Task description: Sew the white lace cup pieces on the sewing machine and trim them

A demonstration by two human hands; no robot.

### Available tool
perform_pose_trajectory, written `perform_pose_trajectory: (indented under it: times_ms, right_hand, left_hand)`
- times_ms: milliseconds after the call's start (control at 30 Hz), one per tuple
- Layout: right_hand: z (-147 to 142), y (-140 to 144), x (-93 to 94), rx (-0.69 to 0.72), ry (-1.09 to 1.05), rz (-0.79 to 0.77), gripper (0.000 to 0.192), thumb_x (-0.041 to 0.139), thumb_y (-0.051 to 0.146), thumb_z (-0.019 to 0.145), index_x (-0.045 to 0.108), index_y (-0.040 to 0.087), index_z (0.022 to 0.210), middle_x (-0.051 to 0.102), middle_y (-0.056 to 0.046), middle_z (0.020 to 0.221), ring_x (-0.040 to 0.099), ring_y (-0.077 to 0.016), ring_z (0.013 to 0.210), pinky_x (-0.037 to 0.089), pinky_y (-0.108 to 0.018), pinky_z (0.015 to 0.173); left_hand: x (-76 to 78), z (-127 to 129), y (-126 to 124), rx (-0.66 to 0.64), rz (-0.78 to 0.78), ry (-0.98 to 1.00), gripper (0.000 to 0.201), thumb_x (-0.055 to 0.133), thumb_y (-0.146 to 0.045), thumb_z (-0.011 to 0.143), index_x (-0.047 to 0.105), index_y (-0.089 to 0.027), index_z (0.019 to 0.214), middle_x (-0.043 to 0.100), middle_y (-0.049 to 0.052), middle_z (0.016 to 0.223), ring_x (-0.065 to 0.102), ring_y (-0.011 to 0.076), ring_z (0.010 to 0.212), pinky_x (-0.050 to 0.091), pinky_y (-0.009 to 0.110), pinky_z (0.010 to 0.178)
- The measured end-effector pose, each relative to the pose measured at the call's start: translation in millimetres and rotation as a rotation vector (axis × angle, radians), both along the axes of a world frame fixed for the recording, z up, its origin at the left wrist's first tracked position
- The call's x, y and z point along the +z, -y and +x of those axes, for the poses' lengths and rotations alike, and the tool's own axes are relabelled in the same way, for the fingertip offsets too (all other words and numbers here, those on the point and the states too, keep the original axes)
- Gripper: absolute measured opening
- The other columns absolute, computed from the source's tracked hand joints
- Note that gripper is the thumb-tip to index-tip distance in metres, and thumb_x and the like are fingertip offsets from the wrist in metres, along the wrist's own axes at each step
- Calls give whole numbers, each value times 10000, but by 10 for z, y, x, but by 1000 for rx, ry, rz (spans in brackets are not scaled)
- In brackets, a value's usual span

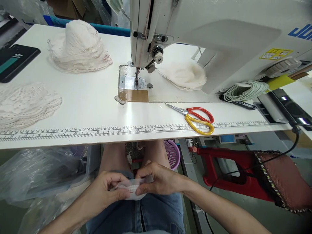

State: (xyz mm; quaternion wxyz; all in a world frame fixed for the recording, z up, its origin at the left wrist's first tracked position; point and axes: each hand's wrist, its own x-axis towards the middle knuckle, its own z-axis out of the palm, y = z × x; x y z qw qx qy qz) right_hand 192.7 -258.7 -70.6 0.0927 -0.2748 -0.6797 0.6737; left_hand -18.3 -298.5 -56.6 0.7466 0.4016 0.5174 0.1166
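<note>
Over my lap, below the table edge, both hands hold a small piece of white sheer fabric (133, 191) with a lacy strip across it. My left hand (112, 190) pinches its left end between thumb and curled fingers. On the right end, my right hand (153, 182) grips with the thumb laid on top. The thumbs are a short way apart, with the cloth showing between them. On the table ahead stands a white sewing machine (219, 39), its presser foot (136, 79) over the metal plate. Cream fabric pieces (186, 76) lie beneath the machine's arm.
A tall stack of white lace pieces (79, 48) and a flatter stack (26, 104) lie left. Scissors (198, 120) with red and yellow handles rest near the printed ruler (117, 131). A phone (17, 61) is far left, a red stool (234, 172) right, a purple basket (172, 154) below.
</note>
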Motion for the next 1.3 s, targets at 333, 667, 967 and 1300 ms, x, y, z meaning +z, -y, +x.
perform_pose_trajectory:
  times_ms: [333,667,967,1300]
  right_hand:
    - [73,-28,-94,65,-51,15,180,691,269,755,672,106,828,587,17,655,518,-89,590,385,-168,558]
    - [-81,-102,-35,203,-33,177,114,642,221,787,650,113,752,488,63,564,462,-62,526,373,-182,603]
    - [102,-159,-151,195,-30,22,262,691,344,748,662,123,887,643,-1,748,567,-105,652,405,-174,587]
    - [33,-133,-226,132,-137,-53,224,649,315,793,671,98,846,626,-7,734,564,-93,653,423,-164,611]
  left_hand:
    - [-5,-73,65,78,-90,-60,289,734,-399,644,684,-115,665,529,-18,582,404,95,569,273,180,524]
    - [75,-66,-21,-70,-51,-63,176,709,-301,656,726,-150,745,610,-15,608,482,119,580,309,186,538]
    - [-7,-171,24,-14,-114,-87,234,719,-389,664,734,-157,695,632,3,615,481,106,576,330,170,537]
    - [8,-220,66,56,-150,-78,290,725,-445,654,724,-157,685,636,3,618,483,109,588,340,169,554]
